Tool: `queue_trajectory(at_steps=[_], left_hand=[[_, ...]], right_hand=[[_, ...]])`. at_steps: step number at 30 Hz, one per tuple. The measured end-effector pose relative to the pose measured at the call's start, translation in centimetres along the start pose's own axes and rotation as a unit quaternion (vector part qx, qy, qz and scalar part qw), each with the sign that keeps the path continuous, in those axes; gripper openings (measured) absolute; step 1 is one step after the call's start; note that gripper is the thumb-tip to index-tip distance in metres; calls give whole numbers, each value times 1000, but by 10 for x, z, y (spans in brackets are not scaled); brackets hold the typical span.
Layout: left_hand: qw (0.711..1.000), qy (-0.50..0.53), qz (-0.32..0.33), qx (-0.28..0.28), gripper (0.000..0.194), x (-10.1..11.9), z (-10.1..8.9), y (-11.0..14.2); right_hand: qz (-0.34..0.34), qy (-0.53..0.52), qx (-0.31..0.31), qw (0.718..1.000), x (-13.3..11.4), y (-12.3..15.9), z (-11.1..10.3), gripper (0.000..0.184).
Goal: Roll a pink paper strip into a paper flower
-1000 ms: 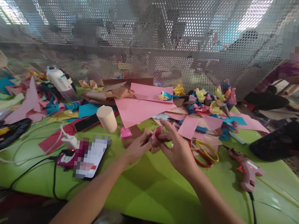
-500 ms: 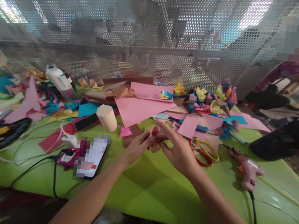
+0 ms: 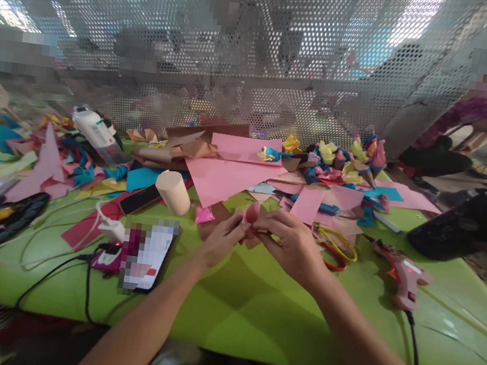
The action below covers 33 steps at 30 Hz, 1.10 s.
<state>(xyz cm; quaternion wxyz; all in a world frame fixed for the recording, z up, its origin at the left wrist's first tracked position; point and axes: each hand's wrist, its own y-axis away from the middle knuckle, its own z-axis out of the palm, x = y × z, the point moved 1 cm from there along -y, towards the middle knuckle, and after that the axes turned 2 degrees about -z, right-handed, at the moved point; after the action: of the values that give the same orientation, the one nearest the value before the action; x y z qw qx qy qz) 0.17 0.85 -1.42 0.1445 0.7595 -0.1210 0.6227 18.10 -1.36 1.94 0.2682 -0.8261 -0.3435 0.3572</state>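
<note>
Between my two hands is a small piece of pink paper (image 3: 252, 212), curled into a cup-like shape. My left hand (image 3: 226, 235) pinches it from the left with thumb and fingers. From the other side my right hand (image 3: 292, 243) grips its edge, fingers bent together. Fingers cover its lower part. Just beyond the hands lie pink paper sheets (image 3: 235, 178) and brown scraps. Scissors with red and yellow handles (image 3: 337, 246) rest right behind my right hand. A small bright pink packet (image 3: 204, 215) lies left of my left hand.
On the green table (image 3: 262, 311) are a glue gun (image 3: 401, 278) at right, a lit phone (image 3: 153, 257), a power strip with cables (image 3: 108, 257), a cream cylinder (image 3: 174, 192), a bottle (image 3: 97, 133) and crumpled paper flowers (image 3: 340, 159). A black object (image 3: 461, 229) stands at right; a metal mesh (image 3: 242, 56) rises behind.
My right hand's fingers, stretched out over the pink paper before, have bent down and closed on its edge. More of the paper's cup shape shows now.
</note>
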Motion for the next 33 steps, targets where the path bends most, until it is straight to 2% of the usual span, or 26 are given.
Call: queue_trajectory(at_steps=[3, 8, 13, 16, 20, 23, 28, 33], left_hand=[[1000, 10, 4, -10, 44, 2, 1, 0], [1000, 10, -2, 4, 46, 2, 1, 1], [999, -39, 17, 6, 43, 5, -1, 1], [997, -71, 35, 2, 40, 6, -1, 1], [994, -102, 36, -2, 41, 4, -2, 0], [991, -129, 23, -9, 42, 4, -2, 0], [992, -115, 39, -32, 41, 10, -1, 2], [994, -89, 49, -45, 37, 13, -1, 3]], right_hand=[[6, 21, -14, 1000, 1, 1, 2, 12], [36, 20, -12, 999, 2, 2, 0, 12], [47, 8, -11, 999, 1, 1, -1, 12], [83, 8, -9, 996, 1, 1, -1, 8], [156, -52, 12, 986, 1, 1, -2, 20], [168, -118, 21, 979, 2, 1, -2, 25], [182, -155, 46, 970, 2, 2, 1, 10], [203, -171, 51, 963, -1, 2, 1, 10]])
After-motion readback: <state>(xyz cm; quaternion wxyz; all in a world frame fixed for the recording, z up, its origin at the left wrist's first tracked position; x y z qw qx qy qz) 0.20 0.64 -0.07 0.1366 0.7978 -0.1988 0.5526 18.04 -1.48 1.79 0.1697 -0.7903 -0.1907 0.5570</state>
